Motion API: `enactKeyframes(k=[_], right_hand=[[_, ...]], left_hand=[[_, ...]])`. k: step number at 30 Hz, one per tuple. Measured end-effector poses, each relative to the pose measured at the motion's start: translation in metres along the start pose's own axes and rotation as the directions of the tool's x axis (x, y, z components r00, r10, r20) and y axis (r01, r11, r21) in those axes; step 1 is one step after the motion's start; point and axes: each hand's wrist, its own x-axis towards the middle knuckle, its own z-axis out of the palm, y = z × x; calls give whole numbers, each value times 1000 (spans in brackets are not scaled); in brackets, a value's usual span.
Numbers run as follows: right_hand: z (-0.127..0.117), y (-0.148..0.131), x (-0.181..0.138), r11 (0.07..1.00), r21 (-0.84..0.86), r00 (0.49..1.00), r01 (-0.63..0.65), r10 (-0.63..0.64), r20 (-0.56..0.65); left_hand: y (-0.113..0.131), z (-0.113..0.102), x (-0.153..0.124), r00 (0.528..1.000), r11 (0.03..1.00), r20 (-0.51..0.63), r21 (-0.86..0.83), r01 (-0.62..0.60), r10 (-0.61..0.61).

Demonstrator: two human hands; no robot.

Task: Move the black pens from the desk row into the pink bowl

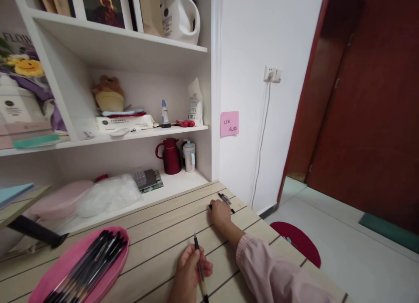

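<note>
My left hand (pixel 189 272), low in the middle of the view, is closed around a black gel pen (pixel 200 268). The pen's bare tip points up and away from me. My right hand (pixel 220 215) rests farther out on the wooden tabletop (pixel 157 237), its fingers curled closed. A small dark bit shows at its fingertips, but I cannot make out what it is. Right beside that hand lie pens or pen parts (pixel 225 198), partly covered by it. To the left, a pink oval tray (pixel 122 255) holds several black pens (pixel 98 261).
White shelves (pixel 131 135) rise behind the table, with a red jug (pixel 172 156), a speckled cup (pixel 189 156) and a plastic bag (pixel 109 196). A dark-legged stand (pixel 37 231) is at left. A pink note (pixel 229 123) sticks to the wall. A red round stool (pixel 299 242) stands beyond the right edge.
</note>
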Motion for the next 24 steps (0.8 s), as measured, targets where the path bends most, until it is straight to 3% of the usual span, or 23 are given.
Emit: enactKeyframes(k=[6, 14, 19, 24], right_hand=[[8, -4, 5, 988, 75, 987, 138, -132, -88], [11, -12, 8, 920, 250, 953, 302, -289, -89], [14, -15, 14, 882, 378, 958, 282, -281, -59], [-2, 8, 30, 893, 399, 976, 207, -214, -29]], left_hand=[[1, -1, 3, 1000, 1000, 21, 4, 2, -3], [3, 2, 0, 999, 1000, 48, -7, 20, -20], [3, 3, 1, 999, 1000, 45, 12, 9, -9], [2, 2, -1, 999, 1000, 34, 5, 1, -1]])
